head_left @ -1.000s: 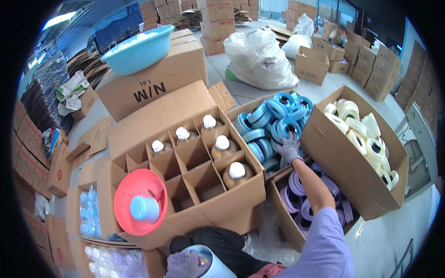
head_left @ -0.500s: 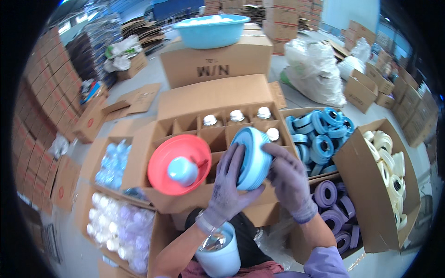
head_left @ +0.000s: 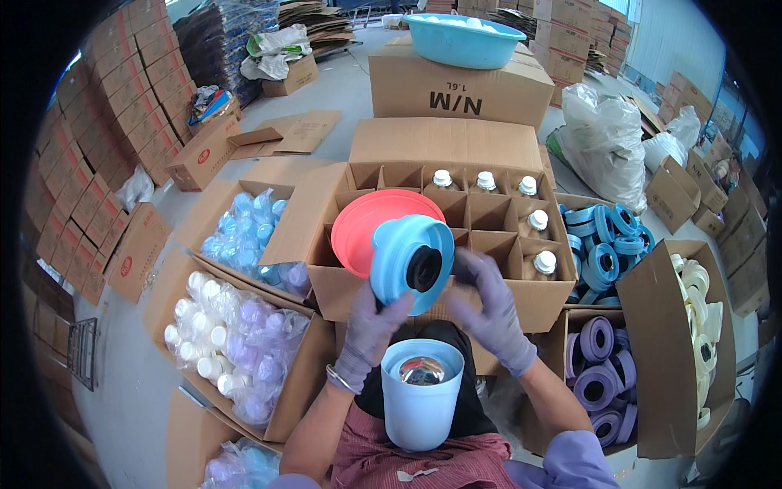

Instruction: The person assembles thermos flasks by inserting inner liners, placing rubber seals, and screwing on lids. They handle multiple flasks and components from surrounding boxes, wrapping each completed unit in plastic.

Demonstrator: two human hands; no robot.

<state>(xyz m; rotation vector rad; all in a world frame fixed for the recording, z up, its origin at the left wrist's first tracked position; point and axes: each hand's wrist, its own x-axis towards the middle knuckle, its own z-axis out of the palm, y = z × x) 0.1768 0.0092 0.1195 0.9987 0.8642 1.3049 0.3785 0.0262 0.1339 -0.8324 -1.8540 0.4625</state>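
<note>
Left hand (head_left: 371,330) gripped blue collar (head_left: 411,262) from below, opening facing up toward the camera; right hand (head_left: 489,306) steadied its side, fingers loosely spread (pale flask (head_left: 421,391) directly beneath, likely for fitting).

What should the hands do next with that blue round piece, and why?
Probably lower the blue round piece onto the pale blue container right beneath it. The left hand grips the piece from below and the right hand hovers beside it. The container stands open-topped in the lap, a shiny silver part showing inside, so the piece looks like its lid.
</note>
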